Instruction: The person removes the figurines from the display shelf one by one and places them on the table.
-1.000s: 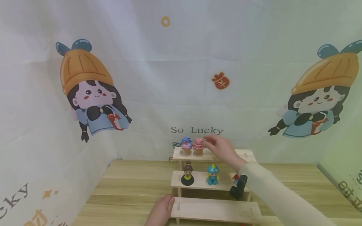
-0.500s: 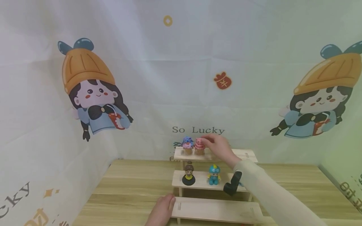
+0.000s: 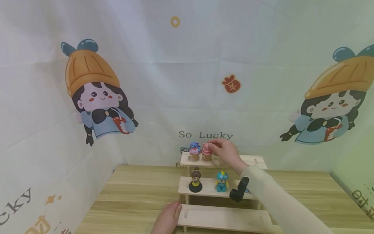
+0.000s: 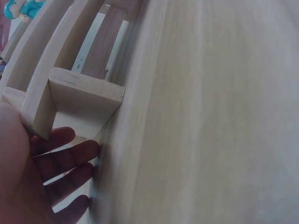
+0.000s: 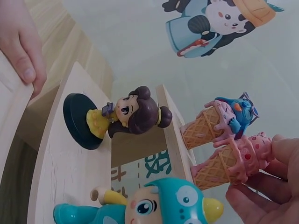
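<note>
My right hand (image 3: 229, 153) pinches the top of a pink pig-faced ice-cream cone figurine (image 5: 247, 156), which stands at the upper step of a wooden tiered display stand (image 3: 225, 215). Right beside it is a blue-topped ice-cream cone figurine (image 5: 233, 114) with a bird-like beak. At the left end of the lowest step, my left hand (image 3: 167, 218) holds the board, thumb along the top. In the left wrist view its fingers (image 4: 70, 158) spread loosely below the board's corner.
On the middle step stand a brown-haired doll (image 3: 195, 180) on a black base and a teal-hooded figurine (image 3: 222, 182). A black device (image 3: 239, 191) on my right wrist partly hides another figurine. Behind the wooden table (image 3: 125, 191) hangs a printed cloth (image 3: 152, 91).
My right hand has moved slightly left, its fingertips closing on the pink ice-cream cone figurine. The left hand stays at the lowest step. The head view has shifted slightly.
</note>
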`<state>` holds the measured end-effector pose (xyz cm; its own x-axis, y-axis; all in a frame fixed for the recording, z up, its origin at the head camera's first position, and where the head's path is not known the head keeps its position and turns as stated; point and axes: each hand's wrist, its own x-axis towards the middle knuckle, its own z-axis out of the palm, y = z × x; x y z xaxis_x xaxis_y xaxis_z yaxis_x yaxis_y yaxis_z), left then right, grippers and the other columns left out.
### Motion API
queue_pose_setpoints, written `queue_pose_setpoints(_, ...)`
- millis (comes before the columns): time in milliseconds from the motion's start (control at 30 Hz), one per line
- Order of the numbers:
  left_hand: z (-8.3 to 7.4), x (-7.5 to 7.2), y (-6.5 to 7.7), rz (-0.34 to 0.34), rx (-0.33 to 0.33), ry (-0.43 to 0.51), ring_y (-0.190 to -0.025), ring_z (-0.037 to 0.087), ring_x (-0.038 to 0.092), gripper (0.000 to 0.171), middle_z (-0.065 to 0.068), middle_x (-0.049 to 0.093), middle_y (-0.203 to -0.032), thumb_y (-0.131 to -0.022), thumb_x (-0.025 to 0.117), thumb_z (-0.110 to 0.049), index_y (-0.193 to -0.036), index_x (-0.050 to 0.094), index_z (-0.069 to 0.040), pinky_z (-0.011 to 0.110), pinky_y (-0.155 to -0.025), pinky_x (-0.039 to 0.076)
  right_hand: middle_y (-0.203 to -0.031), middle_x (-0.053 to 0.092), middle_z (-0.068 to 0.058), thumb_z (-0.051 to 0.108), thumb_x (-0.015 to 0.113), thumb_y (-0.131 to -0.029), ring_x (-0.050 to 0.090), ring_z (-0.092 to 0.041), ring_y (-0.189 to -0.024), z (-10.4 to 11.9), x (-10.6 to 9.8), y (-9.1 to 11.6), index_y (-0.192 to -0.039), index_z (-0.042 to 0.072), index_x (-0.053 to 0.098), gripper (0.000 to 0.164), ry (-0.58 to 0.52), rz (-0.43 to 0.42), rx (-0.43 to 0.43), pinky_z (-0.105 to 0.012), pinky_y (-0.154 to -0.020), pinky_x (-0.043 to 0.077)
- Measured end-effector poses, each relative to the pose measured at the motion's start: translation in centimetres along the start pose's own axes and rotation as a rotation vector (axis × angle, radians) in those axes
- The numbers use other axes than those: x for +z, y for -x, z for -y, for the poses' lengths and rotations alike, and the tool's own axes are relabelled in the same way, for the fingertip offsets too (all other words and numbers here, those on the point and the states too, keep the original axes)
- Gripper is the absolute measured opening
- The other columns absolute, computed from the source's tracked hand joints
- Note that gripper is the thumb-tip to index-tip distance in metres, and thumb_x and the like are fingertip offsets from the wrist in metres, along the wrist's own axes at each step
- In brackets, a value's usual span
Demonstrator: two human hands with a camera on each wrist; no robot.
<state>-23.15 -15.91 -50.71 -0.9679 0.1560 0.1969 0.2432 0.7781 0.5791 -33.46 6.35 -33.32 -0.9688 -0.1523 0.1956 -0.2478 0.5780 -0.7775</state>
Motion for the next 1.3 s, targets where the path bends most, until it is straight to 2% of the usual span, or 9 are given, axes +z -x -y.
queue_pose_setpoints(267, 0.1, 0.0, 0.0, -0.027, 0.034, -0.015, -0.09, 0.032, 0.061, 0.021, 0.01, 0.066, -0.091, -0.1, 0.046, -0.019, -0.098, 0.062, -0.005, 0.048, -0.08, 0.051, -0.116, 0.067, -0.011, 0.023, 0.058, -0.097, 0.068, -0.022, -0.099, -0.2, 0.2, -0.2, -0.118, 0.007, 0.064, 0.028, -0.089, -0.001, 0.033, -0.032, -0.083, 0.057)
queue_pose_setpoints(567, 0.1, 0.3, 0.1, -0.039, 0.039, -0.01, -0.089, 0.032, 0.061, 0.02, 0.009, 0.066, -0.091, -0.099, 0.048, -0.018, -0.097, 0.062, -0.005, 0.048, -0.08, 0.051, -0.118, 0.066, -0.01, 0.024, 0.058, -0.096, 0.066, -0.023, -0.103, -0.3, 0.1, 0.3, -0.119, 0.009, 0.064, 0.028, -0.124, -0.008, 0.041, -0.037, -0.089, 0.055)
queue_pose_setpoints(1000, -0.1, 0.0, 0.2, -0.024, 0.002, 0.02, -0.101, 0.04, 0.06, 0.026, 0.019, 0.067, -0.104, -0.1, 0.046, -0.02, -0.108, 0.062, 0.0, 0.055, -0.089, 0.048, -0.117, 0.067, -0.01, 0.027, 0.058, -0.096, 0.067, -0.023, -0.101, 0.2, -0.5, 0.9, -0.119, 0.009, 0.063, 0.03, -0.112, -0.022, 0.023, -0.039, -0.09, 0.054)
queue_pose_setpoints(1300, 0.0, 0.2, 0.1, -0.022, -0.001, 0.015, -0.098, 0.038, 0.06, 0.022, 0.015, 0.067, -0.1, -0.1, 0.045, -0.019, -0.101, 0.061, -0.004, 0.054, -0.088, 0.049, -0.116, 0.067, -0.008, 0.026, 0.058, -0.096, 0.068, -0.022, -0.099, 1.0, -0.9, 1.7, -0.119, 0.01, 0.064, 0.028, -0.111, -0.016, 0.014, -0.043, -0.093, 0.052)
